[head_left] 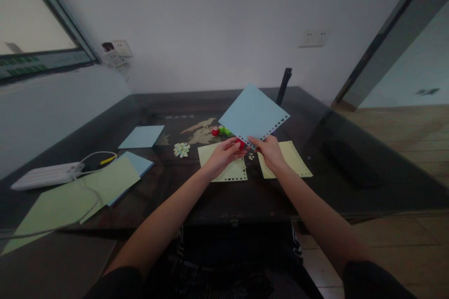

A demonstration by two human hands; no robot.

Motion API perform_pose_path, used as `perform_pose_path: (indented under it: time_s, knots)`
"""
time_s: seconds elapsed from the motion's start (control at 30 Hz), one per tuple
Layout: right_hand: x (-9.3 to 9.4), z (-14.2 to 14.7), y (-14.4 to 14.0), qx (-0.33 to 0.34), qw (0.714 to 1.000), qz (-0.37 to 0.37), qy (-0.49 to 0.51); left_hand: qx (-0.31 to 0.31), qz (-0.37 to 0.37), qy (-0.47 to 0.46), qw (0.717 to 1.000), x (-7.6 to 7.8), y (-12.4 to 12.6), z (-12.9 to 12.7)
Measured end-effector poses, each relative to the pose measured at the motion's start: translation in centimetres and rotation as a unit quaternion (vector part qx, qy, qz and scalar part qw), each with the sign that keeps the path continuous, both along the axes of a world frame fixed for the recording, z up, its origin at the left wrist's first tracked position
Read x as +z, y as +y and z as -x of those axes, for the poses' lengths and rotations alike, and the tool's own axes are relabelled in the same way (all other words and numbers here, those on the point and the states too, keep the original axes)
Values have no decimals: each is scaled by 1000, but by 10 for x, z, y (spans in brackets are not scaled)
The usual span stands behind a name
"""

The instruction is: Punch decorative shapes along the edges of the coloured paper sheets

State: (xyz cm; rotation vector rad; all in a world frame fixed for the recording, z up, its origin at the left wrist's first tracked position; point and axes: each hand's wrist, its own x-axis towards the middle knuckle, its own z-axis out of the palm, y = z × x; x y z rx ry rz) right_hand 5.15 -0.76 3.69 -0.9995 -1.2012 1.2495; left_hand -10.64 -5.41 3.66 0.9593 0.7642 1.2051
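My right hand (269,151) grips the near corner of a light blue paper sheet (253,113), held up and tilted above the dark table (210,196); one edge of the sheet carries a row of punched holes. My left hand (224,154) holds a small red punch (240,143) against that same corner. Below my hands lie two yellow sheets with punched borders, one under the left hand (224,168) and one to the right (291,159).
A red and a green punch (220,131) sit behind the yellow sheets, with a pile of paper cut-outs (181,149) to their left. Blue sheets (142,136) and green sheets (87,191) lie at left beside a white power strip (45,175) with cable. A dark post (283,86) stands at the back.
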Motion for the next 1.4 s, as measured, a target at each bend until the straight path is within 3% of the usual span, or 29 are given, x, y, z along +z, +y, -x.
perform_pose_path:
  time_s: [0.33,0.73,1.4]
  knots:
    - [1,-8,3,-26,997,-50,-51,56,-9,42,998,-4,3,1]
    - [-3,-10,6,9,997,-58,-42,57,-17,26,998,-1,2,0]
    - [1,-10,4,-29,985,-123,-116,61,-13,-3,998,-3,4,1]
